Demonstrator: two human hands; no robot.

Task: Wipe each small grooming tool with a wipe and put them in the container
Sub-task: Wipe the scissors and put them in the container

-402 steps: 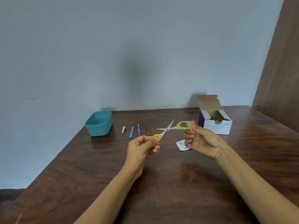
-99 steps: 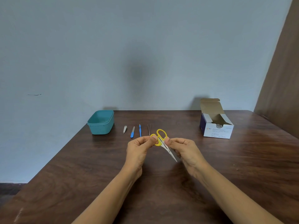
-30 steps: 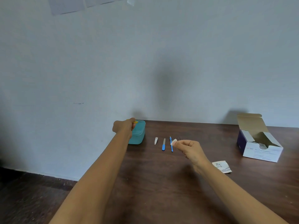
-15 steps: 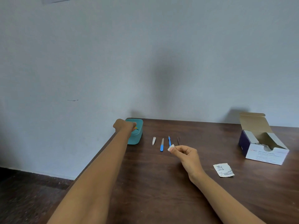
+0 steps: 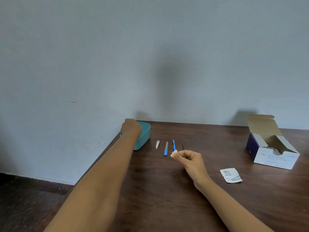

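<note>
The dark wooden table [image 5: 167,198] in front of me carries a teal container [image 5: 145,138] at its far left corner. Just right of that, a nail clipper [image 5: 157,144], a blue-handled file [image 5: 165,149], a blue-handled pick [image 5: 174,144] and tweezers [image 5: 184,145] lie in a row, each apart. Nearer on my right lies a torn wipe packet [image 5: 230,175]; an open swab box [image 5: 275,159] stands far right.
</note>
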